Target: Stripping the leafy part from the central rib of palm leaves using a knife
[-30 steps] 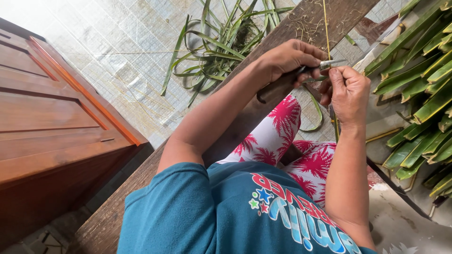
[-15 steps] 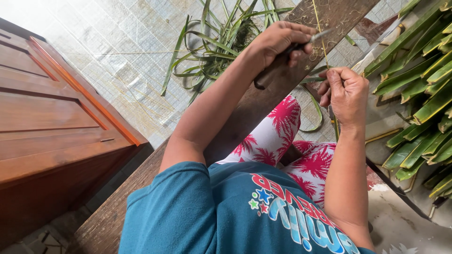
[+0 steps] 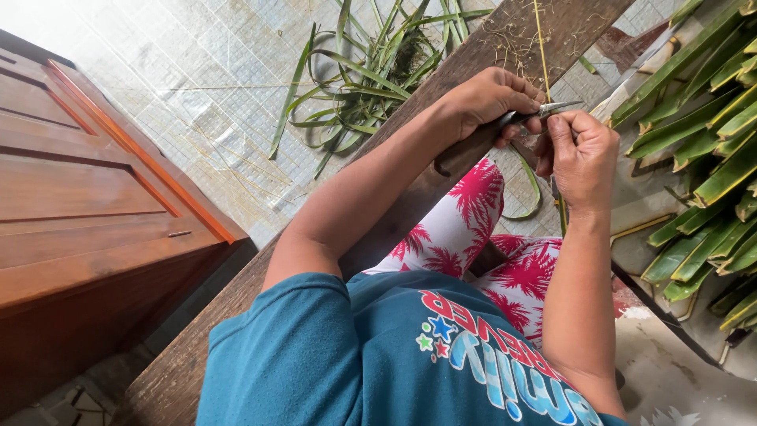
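My left hand (image 3: 487,99) is closed around a knife (image 3: 544,110) with a dark handle, its short metal blade pointing right. The blade tip rests against a thin yellow-green leaf rib (image 3: 542,43) that runs up and away over a wooden plank (image 3: 441,181). My right hand (image 3: 585,156) pinches the same rib just below the blade, fingers curled. The two hands almost touch, above my knees in red-and-white patterned trousers.
A heap of loose green leaf strips (image 3: 367,67) lies on the woven mat (image 3: 197,87) beyond the plank. Stacked green palm leaflets (image 3: 710,118) fill the right side. A brown wooden door panel (image 3: 87,205) lies at the left.
Half a second ago my left hand had slid the knife up along the rib, away from my right hand. It is now back down beside the right hand. The right hand stayed put.
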